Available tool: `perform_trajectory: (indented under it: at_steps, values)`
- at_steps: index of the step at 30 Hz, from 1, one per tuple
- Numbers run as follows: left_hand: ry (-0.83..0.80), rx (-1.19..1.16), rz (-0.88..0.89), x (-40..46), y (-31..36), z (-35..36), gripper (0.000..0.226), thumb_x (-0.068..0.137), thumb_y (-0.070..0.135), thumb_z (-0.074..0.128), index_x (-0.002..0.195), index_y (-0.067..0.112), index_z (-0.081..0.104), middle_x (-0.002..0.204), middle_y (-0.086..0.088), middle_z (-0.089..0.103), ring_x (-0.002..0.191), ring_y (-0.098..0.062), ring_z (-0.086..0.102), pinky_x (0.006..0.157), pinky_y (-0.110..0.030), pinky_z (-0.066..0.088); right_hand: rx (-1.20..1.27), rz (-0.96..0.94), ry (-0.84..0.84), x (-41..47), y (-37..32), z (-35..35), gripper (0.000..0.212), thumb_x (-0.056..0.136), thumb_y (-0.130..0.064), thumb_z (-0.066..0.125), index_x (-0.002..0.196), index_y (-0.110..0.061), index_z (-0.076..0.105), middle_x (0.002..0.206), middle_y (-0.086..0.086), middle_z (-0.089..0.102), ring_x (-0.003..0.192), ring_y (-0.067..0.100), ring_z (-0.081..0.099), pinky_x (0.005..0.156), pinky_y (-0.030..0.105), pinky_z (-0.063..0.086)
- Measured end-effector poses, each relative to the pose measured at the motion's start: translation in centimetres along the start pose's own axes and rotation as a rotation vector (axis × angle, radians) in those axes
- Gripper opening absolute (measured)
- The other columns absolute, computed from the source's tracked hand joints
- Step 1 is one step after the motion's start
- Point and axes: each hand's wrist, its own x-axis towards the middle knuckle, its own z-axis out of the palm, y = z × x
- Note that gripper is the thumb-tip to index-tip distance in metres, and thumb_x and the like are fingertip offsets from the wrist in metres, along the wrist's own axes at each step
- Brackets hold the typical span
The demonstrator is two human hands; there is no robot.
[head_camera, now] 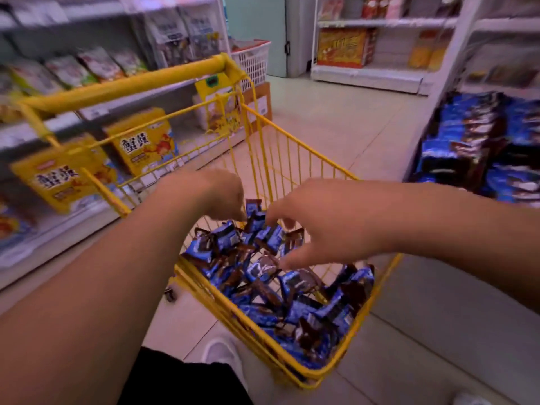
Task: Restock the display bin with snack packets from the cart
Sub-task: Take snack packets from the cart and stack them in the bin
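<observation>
Shop shelving lines both sides of a pale tiled aisle, with yellow snack boxes [146, 141] at nine o'clock and a white basket [253, 61] near twelve. At three o'clock sits the display bin [479, 147], already stacked with blue packets. Centre frame, a yellow wire cart [280, 159] holds a loose heap of blue-and-brown snack packets [292, 293] in its near end. Both bare hands reach down into it — the left hand [217, 197] has its fingers curled, pinching an upright packet [253, 213] at the heap's far edge; the right hand [318, 226] is spread wide, fingertips just above the packets, holding nothing. A white shoe [222, 355] shows at six o'clock.
</observation>
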Motion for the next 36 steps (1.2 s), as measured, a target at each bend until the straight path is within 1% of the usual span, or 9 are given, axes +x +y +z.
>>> perform_trajectory:
  at_steps: [3, 6, 10, 14, 17, 20, 24, 32, 36]
  values:
    - [-0.103, -0.030, -0.027, -0.6, -1.3, 1.4, 0.037, 0.097, 0.046, 0.057, 0.110, 0.015, 0.071, 0.110, -0.004, 0.071, 0.103, -0.024, 0.065, 0.092, -0.040, 0.053, 0.044, 0.111, -0.597, 8.4, -0.2, 3.3, 0.104, 0.078, -0.069, 0.071, 0.157, -0.018, 0.027, 0.159, 0.004, 0.036, 0.138, 0.030, 0.045, 0.107, 0.046, 0.045]
    - [-0.096, -0.043, -0.011, -1.2, -1.9, 2.5, 0.036, 0.098, 0.045, 0.055, 0.113, 0.015, 0.068, 0.114, -0.005, 0.067, 0.105, -0.024, 0.062, 0.090, -0.038, 0.051, 0.001, 0.141, -0.807, 12.7, -0.4, 8.0, 0.124, 0.073, -0.075, 0.070, 0.161, -0.026, -0.002, 0.169, 0.002, 0.007, 0.152, 0.032, 0.021, 0.117, 0.052, 0.031]
    - [-0.184, -0.042, 0.034, -1.3, -1.9, 3.7, 0.035, 0.099, 0.045, 0.053, 0.114, 0.017, 0.067, 0.114, -0.004, 0.066, 0.104, -0.023, 0.061, 0.078, -0.032, 0.045, 0.037, 0.011, -0.817, 13.9, -1.0, 11.4, 0.134, 0.068, -0.070, 0.078, 0.158, -0.035, -0.015, 0.169, -0.003, -0.006, 0.154, 0.029, 0.011, 0.117, 0.051, 0.027]
    - [-0.169, -0.127, 0.097, -1.3, -1.9, 4.2, 0.032, 0.093, 0.051, 0.059, 0.112, 0.026, 0.065, 0.104, 0.005, 0.066, 0.095, -0.015, 0.060, 0.070, -0.029, 0.045, 0.123, 0.023, -0.730, 14.0, -0.6, 12.6, 0.122, 0.077, -0.037, 0.086, 0.160, -0.031, -0.003, 0.166, 0.003, 0.013, 0.142, 0.034, 0.038, 0.104, 0.051, 0.049]
    - [-0.239, -0.103, 0.108, -1.3, -1.6, 4.6, 0.038, 0.091, 0.057, 0.058, 0.116, 0.029, 0.062, 0.100, 0.012, 0.060, 0.088, -0.009, 0.056, 0.068, -0.028, 0.040, 0.072, 0.053, -0.709, 13.9, -1.3, 13.3, 0.130, 0.070, -0.042, 0.090, 0.159, -0.028, -0.004, 0.162, 0.010, 0.015, 0.137, 0.036, 0.042, 0.101, 0.047, 0.052]
    - [-0.266, -0.091, 0.094, -1.3, -1.8, 4.4, 0.050, 0.087, 0.065, 0.056, 0.121, 0.028, 0.061, 0.106, 0.009, 0.064, 0.094, -0.013, 0.060, 0.079, -0.032, 0.047, 0.086, 0.066, -0.704, 13.4, -1.7, 12.9, 0.106, 0.068, -0.035, 0.092, 0.150, -0.009, 0.029, 0.145, 0.012, 0.046, 0.122, 0.032, 0.057, 0.098, 0.040, 0.054]
    - [-0.234, -0.093, 0.050, -1.4, -2.3, 3.8, 0.081, 0.074, 0.079, 0.055, 0.134, 0.024, 0.050, 0.128, 0.002, 0.061, 0.113, -0.021, 0.060, 0.099, -0.041, 0.048, 0.508, 0.146, -0.626, 12.2, 1.1, 9.6, 0.038, 0.070, -0.007, 0.090, 0.096, -0.007, 0.062, 0.094, 0.005, 0.064, 0.083, 0.022, 0.069, 0.068, 0.034, 0.063]
    - [0.130, -0.389, 0.144, -1.9, -1.6, 1.8, 0.062, 0.044, 0.070, 0.082, 0.088, 0.035, 0.056, 0.083, 0.012, 0.064, 0.067, -0.005, 0.064, 0.047, -0.020, 0.044, 1.388, 0.157, -0.527, 9.3, 5.0, 5.2, 0.042, 0.078, 0.014, 0.072, 0.116, -0.002, 0.062, 0.106, 0.009, 0.075, 0.100, 0.020, 0.073, 0.078, 0.026, 0.059]
    - [0.125, -0.366, 0.113, -1.9, -1.7, 1.7, 0.063, 0.045, 0.070, 0.082, 0.091, 0.033, 0.060, 0.082, 0.011, 0.067, 0.069, -0.008, 0.066, 0.056, -0.029, 0.054, 0.718, 0.193, -0.731, 9.6, 4.9, 7.6, 0.067, 0.084, -0.005, 0.077, 0.144, -0.010, 0.047, 0.140, 0.012, 0.057, 0.118, 0.028, 0.064, 0.089, 0.036, 0.059]
